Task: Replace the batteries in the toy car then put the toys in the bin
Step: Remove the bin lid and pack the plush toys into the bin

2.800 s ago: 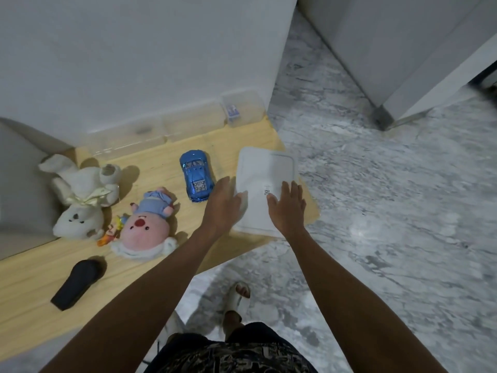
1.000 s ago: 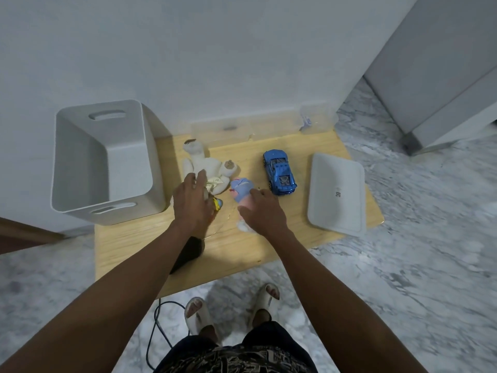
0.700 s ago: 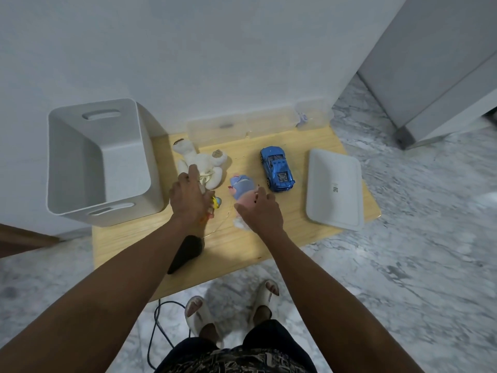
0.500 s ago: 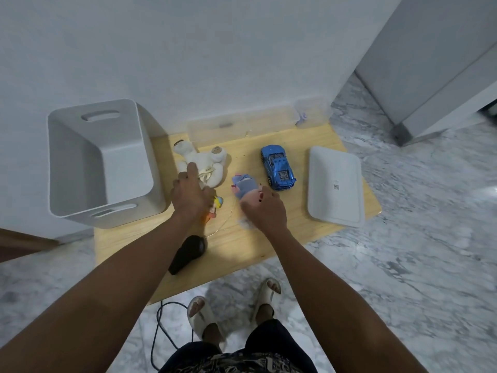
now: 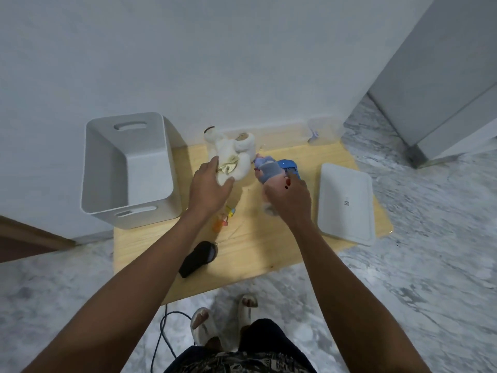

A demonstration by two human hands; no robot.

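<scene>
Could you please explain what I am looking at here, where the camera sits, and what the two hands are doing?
No machine here: a person wears one camera on the head, looking forward and down at their own arms.

The left hand grips a white plush toy, raised off the low wooden table. The right hand grips a pink plush doll in blue clothes.

Behind the doll, a blue toy car peeks out. An open grey bin stands at the table's left, and a flat white lid lies at its right. Near the front edge lie a black object and a small orange toy.

The car's batteries cannot be judged from this view.
</scene>
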